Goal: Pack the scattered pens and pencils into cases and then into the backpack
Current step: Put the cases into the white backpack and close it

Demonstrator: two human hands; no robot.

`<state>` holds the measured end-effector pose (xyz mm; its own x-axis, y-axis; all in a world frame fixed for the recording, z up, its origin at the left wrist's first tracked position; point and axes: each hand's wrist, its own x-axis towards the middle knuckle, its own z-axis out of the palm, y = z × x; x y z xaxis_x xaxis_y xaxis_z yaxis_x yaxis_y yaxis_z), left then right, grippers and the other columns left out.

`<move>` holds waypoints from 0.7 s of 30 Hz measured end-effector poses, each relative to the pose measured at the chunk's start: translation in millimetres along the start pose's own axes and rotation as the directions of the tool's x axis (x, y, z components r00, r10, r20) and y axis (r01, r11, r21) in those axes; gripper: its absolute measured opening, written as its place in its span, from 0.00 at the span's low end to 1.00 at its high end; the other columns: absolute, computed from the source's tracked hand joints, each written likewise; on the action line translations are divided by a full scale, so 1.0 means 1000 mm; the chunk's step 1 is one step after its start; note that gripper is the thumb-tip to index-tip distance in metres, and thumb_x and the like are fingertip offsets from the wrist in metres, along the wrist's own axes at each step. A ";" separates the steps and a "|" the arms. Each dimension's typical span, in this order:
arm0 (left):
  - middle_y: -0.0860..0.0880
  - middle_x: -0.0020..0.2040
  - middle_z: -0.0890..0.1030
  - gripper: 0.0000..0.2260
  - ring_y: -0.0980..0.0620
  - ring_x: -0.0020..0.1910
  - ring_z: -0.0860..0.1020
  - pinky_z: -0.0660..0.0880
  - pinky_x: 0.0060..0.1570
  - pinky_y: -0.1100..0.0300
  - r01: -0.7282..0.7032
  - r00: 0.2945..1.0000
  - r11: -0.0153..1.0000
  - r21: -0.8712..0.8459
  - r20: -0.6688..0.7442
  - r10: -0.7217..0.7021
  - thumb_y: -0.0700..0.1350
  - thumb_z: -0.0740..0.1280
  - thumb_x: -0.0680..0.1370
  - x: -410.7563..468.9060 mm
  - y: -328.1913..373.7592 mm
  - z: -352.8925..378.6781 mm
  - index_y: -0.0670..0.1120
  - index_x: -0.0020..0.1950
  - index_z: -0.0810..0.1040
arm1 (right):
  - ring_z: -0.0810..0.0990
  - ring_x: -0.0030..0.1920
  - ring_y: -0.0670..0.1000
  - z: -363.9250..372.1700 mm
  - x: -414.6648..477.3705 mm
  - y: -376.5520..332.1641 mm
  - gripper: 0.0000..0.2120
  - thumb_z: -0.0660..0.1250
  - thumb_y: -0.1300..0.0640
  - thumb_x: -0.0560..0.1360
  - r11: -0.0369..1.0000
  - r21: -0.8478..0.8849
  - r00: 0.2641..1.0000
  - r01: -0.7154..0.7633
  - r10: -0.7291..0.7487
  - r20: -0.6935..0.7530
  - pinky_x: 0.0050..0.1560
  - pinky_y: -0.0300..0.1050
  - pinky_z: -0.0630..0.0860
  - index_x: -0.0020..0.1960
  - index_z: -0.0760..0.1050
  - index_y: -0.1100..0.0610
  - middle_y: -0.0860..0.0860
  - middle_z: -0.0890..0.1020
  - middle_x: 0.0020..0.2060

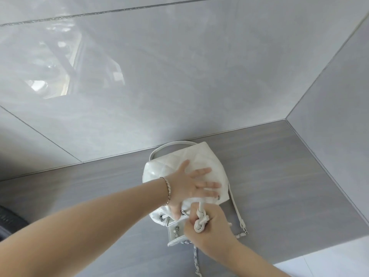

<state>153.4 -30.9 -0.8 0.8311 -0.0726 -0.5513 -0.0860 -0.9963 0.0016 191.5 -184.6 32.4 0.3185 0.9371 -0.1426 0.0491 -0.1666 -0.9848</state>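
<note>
Your left hand (186,186) is pressing flat, fingers spread, on the white backpack (203,154), which is lying on the grey counter (279,176) against the wall (179,76). Your right hand (212,233) is gripping its knotted drawstring (201,220).

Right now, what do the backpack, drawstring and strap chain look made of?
Backpack: white quilted leather or faux leather, glossy sheen, stitched diamonds. Drawstring: white knotted cord, likely same material. Strap chain: silvery metal links, by the glint.
</note>
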 end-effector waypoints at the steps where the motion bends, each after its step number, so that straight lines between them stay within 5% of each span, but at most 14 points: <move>1: 0.64 0.75 0.40 0.43 0.50 0.74 0.34 0.41 0.68 0.34 0.038 0.999 0.999 -0.034 -0.029 -0.039 0.52 0.71 0.70 -0.004 -0.003 0.004 0.62 0.74 0.44 | 0.59 0.21 0.43 -0.001 0.001 -0.001 0.22 0.66 0.65 0.66 0.999 0.018 1.000 0.028 -0.028 -0.001 0.24 0.30 0.57 0.25 0.56 0.51 0.44 0.62 0.17; 3: 0.62 0.76 0.47 0.35 0.54 0.76 0.42 0.43 0.73 0.44 0.132 0.984 0.970 -0.204 -0.093 -0.153 0.52 0.67 0.73 -0.017 -0.004 0.004 0.59 0.74 0.51 | 0.59 0.22 0.42 -0.004 0.003 -0.003 0.21 0.72 0.59 0.66 0.997 0.062 0.999 0.036 -0.036 0.007 0.25 0.31 0.61 0.24 0.61 0.49 0.43 0.63 0.19; 5: 0.55 0.72 0.66 0.23 0.55 0.73 0.61 0.57 0.72 0.55 0.175 0.928 0.800 -0.573 -0.175 -0.328 0.50 0.66 0.75 -0.031 -0.001 -0.005 0.55 0.69 0.67 | 0.62 0.25 0.42 -0.008 0.003 -0.003 0.17 0.73 0.49 0.61 0.996 0.087 0.999 0.014 -0.017 0.033 0.29 0.29 0.63 0.28 0.64 0.52 0.41 0.67 0.22; 7: 0.54 0.51 0.83 0.07 0.56 0.53 0.80 0.72 0.60 0.59 0.047 0.807 0.491 -0.870 -0.256 -0.532 0.51 0.66 0.75 -0.049 0.006 -0.024 0.54 0.52 0.79 | 0.63 0.28 0.41 -0.010 0.004 0.002 0.19 0.72 0.47 0.59 0.996 0.084 0.999 0.002 -0.004 0.031 0.32 0.29 0.64 0.30 0.62 0.53 0.39 0.68 0.26; 9: 0.58 0.34 0.81 0.10 0.59 0.37 0.81 0.77 0.47 0.61 -0.081 0.722 0.372 -0.925 -0.312 -0.617 0.59 0.64 0.72 -0.068 0.014 -0.043 0.55 0.39 0.78 | 0.63 0.30 0.41 -0.011 0.005 0.006 0.12 0.69 0.47 0.60 0.997 0.074 1.000 -0.009 0.008 0.015 0.36 0.31 0.65 0.30 0.65 0.48 0.38 0.69 0.28; 11: 0.59 0.31 0.79 0.15 0.63 0.33 0.77 0.75 0.40 0.64 -0.040 0.751 0.454 -0.890 -0.326 -0.573 0.67 0.60 0.67 -0.084 0.029 -0.056 0.57 0.38 0.75 | 0.66 0.33 0.42 -0.011 0.008 0.007 0.07 0.67 0.46 0.63 0.999 0.048 0.999 -0.017 0.016 0.034 0.39 0.34 0.66 0.35 0.70 0.47 0.39 0.70 0.30; 14: 0.58 0.37 0.77 0.17 0.61 0.35 0.73 0.70 0.40 0.63 0.229 0.808 0.730 -0.643 -0.293 -0.512 0.69 0.60 0.66 -0.086 0.047 -0.056 0.59 0.44 0.69 | 0.71 0.41 0.45 -0.013 0.011 0.010 0.07 0.63 0.50 0.67 0.999 0.050 0.994 -0.015 0.010 0.110 0.47 0.46 0.70 0.44 0.73 0.50 0.46 0.75 0.37; 19: 0.54 0.30 0.68 0.09 0.53 0.34 0.68 0.67 0.37 0.61 0.174 0.778 0.705 -0.688 -0.343 -0.526 0.54 0.61 0.77 -0.077 0.050 -0.052 0.49 0.49 0.73 | 0.75 0.47 0.38 -0.010 0.004 0.013 0.06 0.58 0.42 0.71 0.993 -0.060 0.990 0.099 -0.092 0.111 0.49 0.33 0.71 0.42 0.72 0.40 0.43 0.78 0.43; 21: 0.54 0.30 0.68 0.11 0.53 0.34 0.68 0.67 0.37 0.62 0.133 0.777 0.736 -0.663 -0.392 -0.493 0.55 0.60 0.76 -0.078 0.054 -0.052 0.49 0.47 0.74 | 0.72 0.47 0.36 -0.009 0.002 0.015 0.04 0.57 0.44 0.73 0.975 -0.128 0.982 0.179 -0.170 0.078 0.48 0.28 0.68 0.42 0.70 0.39 0.38 0.74 0.44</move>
<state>112.4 -81.4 85.9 0.9032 0.4169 -0.1019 0.4115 -0.7738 0.4816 200.9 -188.4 17.9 0.2309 0.9728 0.0197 0.2259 -0.0339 -0.9736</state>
